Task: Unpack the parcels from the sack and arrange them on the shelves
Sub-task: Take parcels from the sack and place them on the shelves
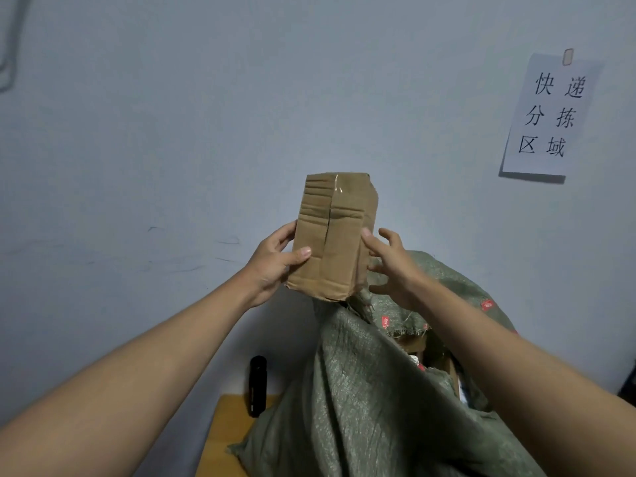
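A brown cardboard parcel (334, 232), creased and taped, is held upright in the air in front of the wall, just above the sack. My left hand (275, 259) grips its left side, thumb across the front face. On the parcel's right edge, my right hand (389, 266) touches it with spread, slightly bent fingers. Below lies the green woven sack (371, 390), its mouth open at the right, where more cardboard parcels (437, 359) show inside. No shelf is in view.
The sack rests on a wooden surface (227, 432) at the bottom. A black bottle-like object (257, 385) stands against the wall left of the sack. A paper sign (547, 115) with printed characters hangs on the pale wall at the upper right.
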